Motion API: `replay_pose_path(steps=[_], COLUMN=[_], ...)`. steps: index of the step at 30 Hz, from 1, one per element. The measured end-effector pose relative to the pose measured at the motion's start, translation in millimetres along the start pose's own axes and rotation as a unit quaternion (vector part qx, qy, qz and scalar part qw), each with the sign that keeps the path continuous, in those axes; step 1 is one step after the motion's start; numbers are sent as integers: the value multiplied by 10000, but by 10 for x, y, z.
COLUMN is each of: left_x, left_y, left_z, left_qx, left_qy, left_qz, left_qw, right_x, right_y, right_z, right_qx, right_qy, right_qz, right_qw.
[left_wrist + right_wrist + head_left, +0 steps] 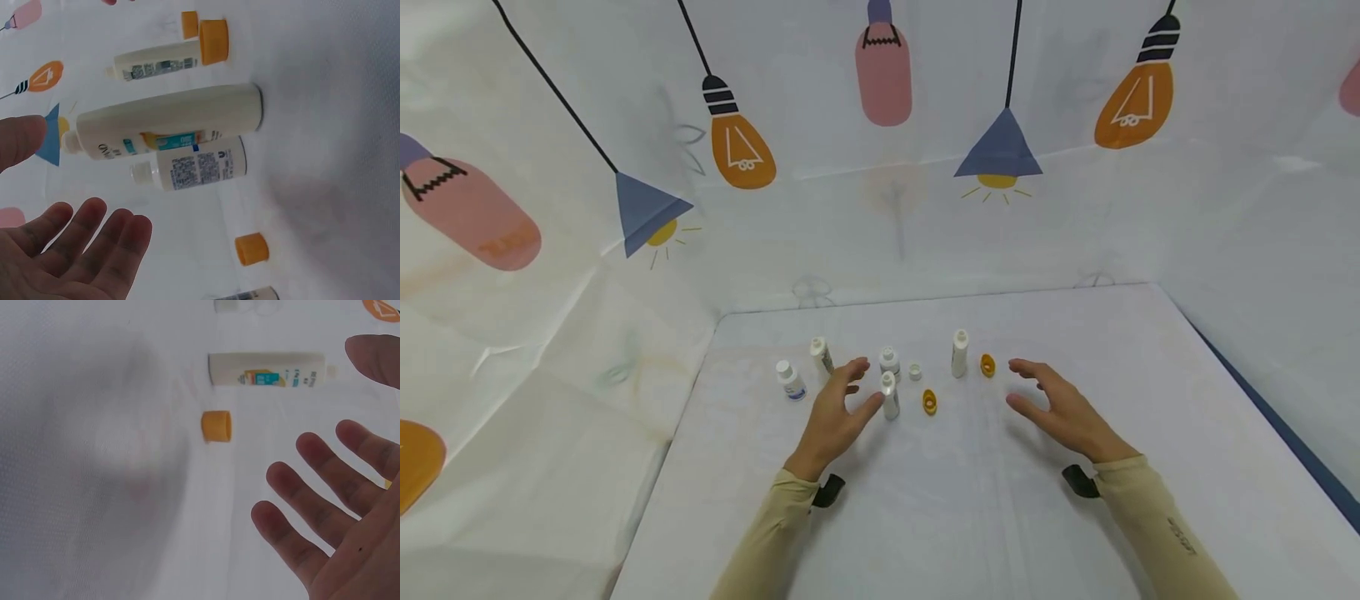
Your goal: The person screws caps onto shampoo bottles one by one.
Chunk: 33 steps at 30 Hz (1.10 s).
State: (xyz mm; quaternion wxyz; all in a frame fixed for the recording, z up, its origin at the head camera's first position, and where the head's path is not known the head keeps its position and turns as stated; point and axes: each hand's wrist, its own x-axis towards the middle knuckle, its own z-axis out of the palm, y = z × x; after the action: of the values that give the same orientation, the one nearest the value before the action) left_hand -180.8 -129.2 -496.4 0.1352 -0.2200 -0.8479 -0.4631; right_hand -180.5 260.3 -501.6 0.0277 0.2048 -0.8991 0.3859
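My left hand [833, 421], fingers spread and empty, hovers over the table beside a slim white bottle [890, 398]. The thumb tip overlaps that bottle in the head view. Up close in the left wrist view the bottle [169, 120] stands uncapped with an orange and teal label, and a shorter white bottle [203, 165] is right behind it. My right hand [1069, 417] is held in the air with parted fingers and nothing in them. Nearest to it are an orange oval cap [988, 365] and another slim uncapped bottle [959, 354], also labelled orange and teal.
A second orange cap [929, 402] lies mid-table, with a small white cap [914, 372] behind it. Past my left fingers stand a slim bottle [822, 356] and a short white-capped bottle [789, 379]. Printed white sheeting [925, 225] walls the back and sides.
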Motion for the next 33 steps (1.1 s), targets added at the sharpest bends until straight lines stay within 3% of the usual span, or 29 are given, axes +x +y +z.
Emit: replay_pose_path(steps=[9, 21, 25, 33], left_x=[45, 70, 72, 70], left_y=[-77, -83, -90, -113], left_z=[199, 282, 298, 313], left_qx=[-58, 78, 114, 57], left_qy=[-294, -521, -527, -521], left_qz=[-34, -459, -444, -306], left_qw=[9995, 9976, 9976, 9982], right_x=[74, 213, 254, 357], right_y=[-52, -42, -50, -144], right_z=[74, 155, 193, 319], right_qx=[5, -40, 49, 111], right_qy=[-124, -197, -264, -544], right_qz=[-101, -533, -723, -544], right_qw=[9999, 9984, 9970, 9970])
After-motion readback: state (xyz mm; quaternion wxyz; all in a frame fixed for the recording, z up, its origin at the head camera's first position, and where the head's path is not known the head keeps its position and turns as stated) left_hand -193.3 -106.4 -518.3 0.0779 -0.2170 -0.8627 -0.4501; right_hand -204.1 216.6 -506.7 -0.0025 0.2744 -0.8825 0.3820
